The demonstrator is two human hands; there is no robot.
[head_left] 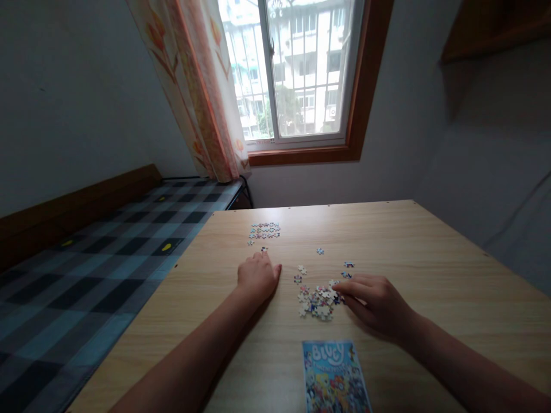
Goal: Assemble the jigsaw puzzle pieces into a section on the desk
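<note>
bed: [86, 269] far left, checked cover, alongside the counter's left edge.
curtain: [193, 86] patterned, hanging left of the window [301, 69].
counter: [430, 258] pale wood, carrying all the puzzle things.
joined patch: [264, 230] small block of fitted pieces, far side of the counter, beyond and slightly right of the left hand; long axis across the counter.
left hand: [257, 276] knuckles up, fingers curled under in a loose fist, resting on the counter; anything held inside cannot be told. Single stray piece [264, 249] just beyond its knuckles.
strays: [302, 269] a few lone pieces between the two hands, others at [319, 250] and [348, 264] further off.
loose pile: [318, 301] heap of unjoined pieces, mid-counter, between the hands but much nearer the right one; well apart from the joined patch, which lies up and to the left of it.
right hand: [379, 304] flat-ish, fingers stretched leftward, fingertips touching the pile's right edge; pinch on one piece likely, not clear enough to confirm.
box: [333, 376] blue picture box, near edge, lying flat, long axis toward the person; shut or open cannot be told, no contents showing.
nearer hand: right for the pile, left for the joined patch.
</note>
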